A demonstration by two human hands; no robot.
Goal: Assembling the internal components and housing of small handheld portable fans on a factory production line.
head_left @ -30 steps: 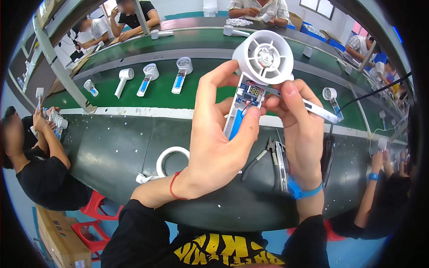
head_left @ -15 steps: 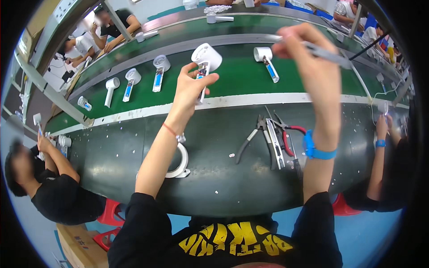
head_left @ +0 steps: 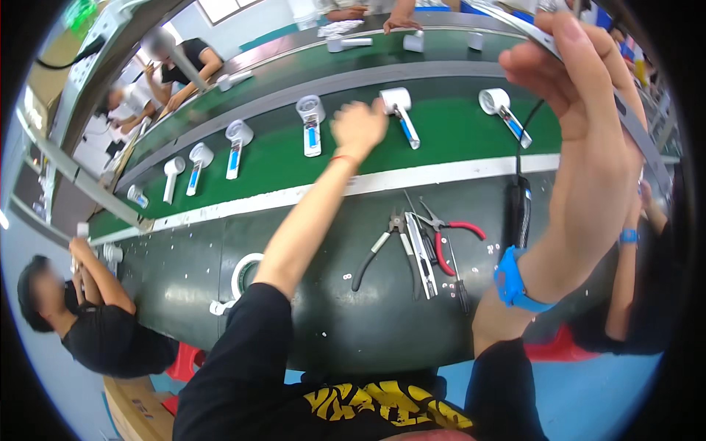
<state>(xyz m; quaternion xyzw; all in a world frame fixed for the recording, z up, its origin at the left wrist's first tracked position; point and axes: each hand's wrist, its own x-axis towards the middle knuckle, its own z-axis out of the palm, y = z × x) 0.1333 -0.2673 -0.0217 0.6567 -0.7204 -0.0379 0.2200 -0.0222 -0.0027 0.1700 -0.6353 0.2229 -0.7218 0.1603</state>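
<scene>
Left hand (head_left: 358,130) empty, fingers spread above the green conveyor belt (head_left: 450,121); the nearest handheld fan (head_left: 407,126) lies just right of its thumb, handle slanting rightward toward the belt's near edge; right hand (head_left: 597,110), farther off, grips a grey strip (head_left: 640,132)

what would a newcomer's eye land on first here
Probably the right hand, large at upper right, holding a grey tool. Next, the white fans along the green belt, the left hand between two of them. Then the red-handled pliers on the dark bench.
</scene>
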